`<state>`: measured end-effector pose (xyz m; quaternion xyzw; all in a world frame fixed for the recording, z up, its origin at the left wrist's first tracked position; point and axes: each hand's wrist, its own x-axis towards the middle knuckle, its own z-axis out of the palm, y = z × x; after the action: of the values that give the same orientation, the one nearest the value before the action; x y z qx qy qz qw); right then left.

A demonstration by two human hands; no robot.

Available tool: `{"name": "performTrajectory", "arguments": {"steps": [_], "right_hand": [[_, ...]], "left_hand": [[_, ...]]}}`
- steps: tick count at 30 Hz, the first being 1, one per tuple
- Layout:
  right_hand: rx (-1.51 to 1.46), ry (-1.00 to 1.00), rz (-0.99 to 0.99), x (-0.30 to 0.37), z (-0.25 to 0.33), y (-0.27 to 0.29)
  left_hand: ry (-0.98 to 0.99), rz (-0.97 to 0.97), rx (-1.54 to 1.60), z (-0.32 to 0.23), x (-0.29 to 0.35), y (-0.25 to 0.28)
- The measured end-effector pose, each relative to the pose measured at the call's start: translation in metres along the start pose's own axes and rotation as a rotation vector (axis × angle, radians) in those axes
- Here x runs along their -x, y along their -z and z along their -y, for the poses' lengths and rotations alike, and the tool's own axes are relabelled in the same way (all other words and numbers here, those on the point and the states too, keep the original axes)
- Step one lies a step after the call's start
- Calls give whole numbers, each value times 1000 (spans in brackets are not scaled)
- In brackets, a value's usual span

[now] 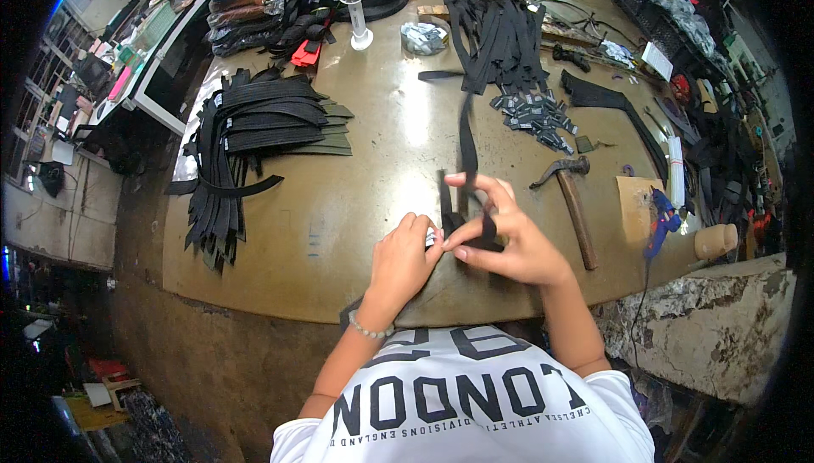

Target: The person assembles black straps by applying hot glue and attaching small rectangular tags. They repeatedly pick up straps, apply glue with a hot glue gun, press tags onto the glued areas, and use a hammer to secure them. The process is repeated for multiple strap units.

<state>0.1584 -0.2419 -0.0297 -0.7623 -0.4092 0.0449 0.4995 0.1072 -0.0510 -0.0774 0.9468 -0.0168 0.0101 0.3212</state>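
My left hand (402, 261) is closed in a pinch near the table's front edge, with a small white piece with dark marks (431, 237) showing between its fingers. Close against it, my right hand (519, 242) is bent round a black webbing strap (467, 136), its thumb and a finger meeting near the left fingertips. The strap runs up from my right fingers toward a pile of loose black straps (496, 35). Some of the webbing around my fingers is blurred. Beyond my right hand lies a heap of small dark labels (536, 117).
A hammer (570, 200) lies right of my right hand, with a blue glue gun (661, 221) farther right. Stacked black straps (271, 119) cover the table's left part. At the back stand a white handheld fan (356, 12) and a clear tub (424, 38) of small pieces.
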Motion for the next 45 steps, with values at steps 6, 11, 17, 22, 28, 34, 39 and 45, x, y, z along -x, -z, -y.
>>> {"name": "performTrajectory", "arguments": {"steps": [6,11,17,22,28,34,39,45], "right_hand": [[73,-288,-245,10,-23,-48],[208,-319,-329,21,-35,-64],[33,-335,-5,58,0,-48],[32,-445,40,65,10,-47],[-23,-505,39,70,13,-53],[-162,-488,428,77,15,-46],[-336,-163,317,64,13,-31],[-864,-314,-15,49,22,-3]], "left_hand": [[30,-100,160,2,0,-13],[-29,-88,202,4,3,-9],[-75,-131,166,6,2,-16],[-151,-190,113,8,0,-24],[-154,-137,0,8,3,-23],[-95,-121,21,1,2,-21],[-24,-100,38,-3,1,-16],[47,-164,241,-11,6,7]]}}
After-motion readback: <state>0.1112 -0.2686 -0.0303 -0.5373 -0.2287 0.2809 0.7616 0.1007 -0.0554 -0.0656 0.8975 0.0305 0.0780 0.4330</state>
